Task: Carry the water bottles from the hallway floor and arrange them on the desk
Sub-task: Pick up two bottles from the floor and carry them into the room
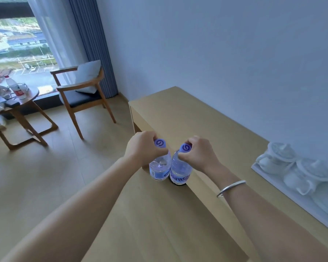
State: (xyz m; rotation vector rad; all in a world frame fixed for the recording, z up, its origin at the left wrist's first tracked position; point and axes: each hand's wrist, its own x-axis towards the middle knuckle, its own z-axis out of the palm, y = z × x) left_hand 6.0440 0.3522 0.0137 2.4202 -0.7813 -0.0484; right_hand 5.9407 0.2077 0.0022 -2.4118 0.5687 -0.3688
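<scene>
Both my hands, left [143,146] and right [198,152], pinch bottle necks at frame centre: left bottle [159,167] and right bottle [180,170] touching, upright on desk [178,114].

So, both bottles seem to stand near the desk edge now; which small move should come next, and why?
Probably slide both bottles away from the edge before letting go. The left hand and right hand each hold a cap, and the left bottle and right bottle stand upright, touching, close to the desk front edge.
</scene>
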